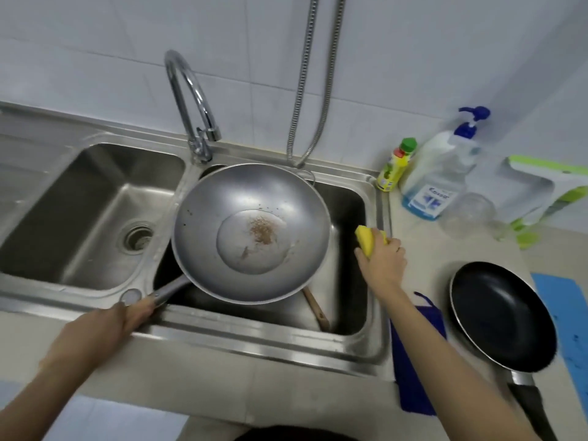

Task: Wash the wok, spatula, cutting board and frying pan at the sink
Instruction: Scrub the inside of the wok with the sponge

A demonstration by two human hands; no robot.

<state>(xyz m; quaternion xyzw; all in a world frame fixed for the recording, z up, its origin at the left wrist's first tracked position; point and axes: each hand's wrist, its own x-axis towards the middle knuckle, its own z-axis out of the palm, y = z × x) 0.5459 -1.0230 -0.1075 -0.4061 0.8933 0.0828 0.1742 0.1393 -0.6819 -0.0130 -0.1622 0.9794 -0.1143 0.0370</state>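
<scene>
The wok (pixel 251 233) sits tilted over the right-hand bowl of the steel double sink (pixel 95 218), its rim overhanging the divider between the two bowls. It is dull silver metal, wide and round, with a flat circle at the bottom where a patch of brown crumbs and a few scattered specks cling in a thin film of liquid. Its straight metal handle runs down toward the sink's front edge, where the left hand (pixel 127 316) grips it, fingers curled round the end.

The right hand (pixel 381 262) hovers over the right edge of the sink, just beside the wok and apart from it, clutching a yellow sponge (pixel 366 238) that pokes out above the fingers.

Under the wok, in the same bowl, a wooden handle (pixel 315 310) slants toward the front corner; I take it for the spatula, though its blade is hidden. The curved tap (pixel 191 100) rises behind the wok's far rim.

Right of the sink, on the counter, lies the frying pan (pixel 502 316), black inside with a bright rim, its dark handle pointing toward the counter's front edge. A blue cloth (pixel 413 377) lies between it and the sink. Farther right, a blue board (pixel 569 329) lies flat, perhaps the cutting board. Behind the pan stand a pump bottle (pixel 442 173) and a small green-capped bottle (pixel 396 165).
</scene>
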